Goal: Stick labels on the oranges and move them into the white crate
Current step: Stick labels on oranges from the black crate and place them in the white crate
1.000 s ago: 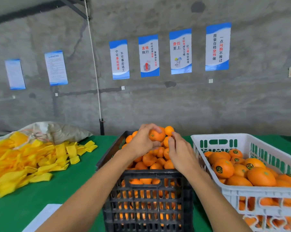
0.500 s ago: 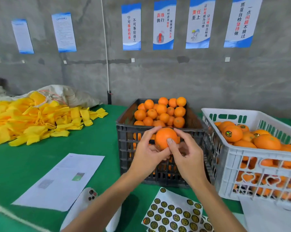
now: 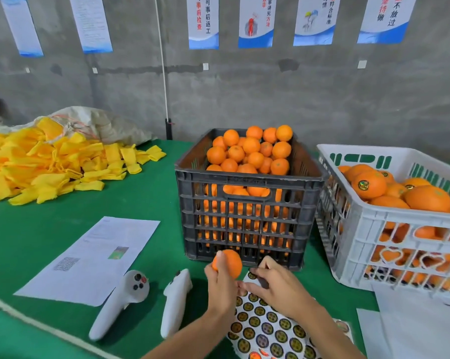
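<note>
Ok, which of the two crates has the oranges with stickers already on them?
The white crate on the right: its oranges show round labels. Those in the black crate beside it look bare.

Matt slatted plastic white crate (image 3: 389,229), glossy label sheet (image 3: 268,330), green cloth table (image 3: 151,193)

wall poster (image 3: 203,22) "事前检查", "不可事后返工", poster (image 3: 385,19) "不放过"

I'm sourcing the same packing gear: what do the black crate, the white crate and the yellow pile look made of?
Black crate: moulded rigid plastic, matt, judging by its slotted grid walls and cut-out handle. White crate: also moulded plastic, slightly glossy, with heart-shaped cut-outs. Yellow pile: soft foam or fabric sleeves, probably; the pieces look fuzzy and limp, but the exact material is unclear.
</note>
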